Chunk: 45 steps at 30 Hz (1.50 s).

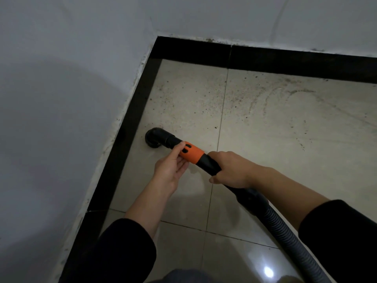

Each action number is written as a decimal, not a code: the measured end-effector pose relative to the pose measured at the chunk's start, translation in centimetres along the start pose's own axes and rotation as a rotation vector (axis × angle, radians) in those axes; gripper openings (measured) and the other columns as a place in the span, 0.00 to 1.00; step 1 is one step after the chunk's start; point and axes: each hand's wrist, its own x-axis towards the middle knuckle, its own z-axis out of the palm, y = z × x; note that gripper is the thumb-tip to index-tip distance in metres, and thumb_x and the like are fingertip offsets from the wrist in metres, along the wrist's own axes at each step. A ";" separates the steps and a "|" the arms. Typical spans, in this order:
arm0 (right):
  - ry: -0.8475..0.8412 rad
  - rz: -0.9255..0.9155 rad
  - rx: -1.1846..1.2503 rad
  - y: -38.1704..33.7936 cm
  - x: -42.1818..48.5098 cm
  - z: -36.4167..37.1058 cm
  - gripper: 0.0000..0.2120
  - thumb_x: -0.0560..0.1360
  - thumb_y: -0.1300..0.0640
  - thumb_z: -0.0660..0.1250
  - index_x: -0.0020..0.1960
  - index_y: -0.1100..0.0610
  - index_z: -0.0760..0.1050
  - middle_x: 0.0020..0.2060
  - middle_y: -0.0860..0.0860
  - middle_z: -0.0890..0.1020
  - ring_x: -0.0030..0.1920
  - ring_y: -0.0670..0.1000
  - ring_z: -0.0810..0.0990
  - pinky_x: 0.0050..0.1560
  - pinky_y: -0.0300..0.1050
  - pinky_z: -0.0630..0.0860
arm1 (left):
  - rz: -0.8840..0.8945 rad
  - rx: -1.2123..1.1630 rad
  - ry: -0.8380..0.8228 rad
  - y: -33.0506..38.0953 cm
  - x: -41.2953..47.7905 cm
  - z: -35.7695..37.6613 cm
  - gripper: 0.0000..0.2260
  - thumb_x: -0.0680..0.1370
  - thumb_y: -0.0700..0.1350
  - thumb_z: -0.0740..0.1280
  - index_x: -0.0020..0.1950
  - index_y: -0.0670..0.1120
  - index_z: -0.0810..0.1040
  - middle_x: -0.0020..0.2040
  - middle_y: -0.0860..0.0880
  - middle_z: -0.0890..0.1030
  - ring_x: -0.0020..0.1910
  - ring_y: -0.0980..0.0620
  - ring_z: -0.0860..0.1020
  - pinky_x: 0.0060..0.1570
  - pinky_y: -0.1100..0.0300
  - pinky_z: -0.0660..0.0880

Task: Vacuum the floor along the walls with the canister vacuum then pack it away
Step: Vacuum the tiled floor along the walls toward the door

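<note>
A black vacuum wand with an orange collar slants down to the tiled floor near a room corner. Its black elbow nozzle rests on the tile close to the left wall's black skirting. My right hand grips the black wand just behind the collar. My left hand has its thumb and fingertips on the collar's near end, pinching it from the left. The ribbed black hose runs from the wand down to the lower right edge. The canister itself is out of view.
Black skirting runs along both grey walls and meets in the corner at the top. Dark specks and dust streaks lie on the beige tiles toward the far wall. A bright light reflection sits on the glossy tile at the bottom.
</note>
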 end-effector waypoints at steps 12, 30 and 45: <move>0.031 -0.046 -0.007 -2.5 2.2 0.6 0.09 0.72 0.59 0.68 0.50 0.55 0.70 0.43 0.53 0.77 0.42 0.53 0.76 0.37 0.43 0.70 | 0.088 -0.019 0.109 1.6 0.7 -2.1 0.16 0.75 0.46 0.72 0.59 0.40 0.76 0.46 0.46 0.82 0.45 0.55 0.81 0.41 0.64 0.77; 0.129 -0.023 -0.069 -3.3 3.5 0.6 0.11 0.73 0.59 0.64 0.51 0.53 0.64 0.37 0.49 0.70 0.39 0.53 0.73 0.35 0.43 0.66 | 0.161 0.077 0.059 3.4 2.8 -1.4 0.16 0.75 0.44 0.72 0.59 0.39 0.76 0.50 0.43 0.82 0.49 0.53 0.81 0.41 0.65 0.78; 0.153 0.059 -0.121 -2.3 0.3 -0.1 0.12 0.73 0.60 0.63 0.51 0.54 0.61 0.41 0.51 0.71 0.40 0.54 0.72 0.40 0.45 0.67 | 0.139 0.105 -0.056 1.8 1.6 0.8 0.08 0.77 0.44 0.70 0.53 0.42 0.77 0.50 0.44 0.83 0.51 0.53 0.81 0.45 0.64 0.77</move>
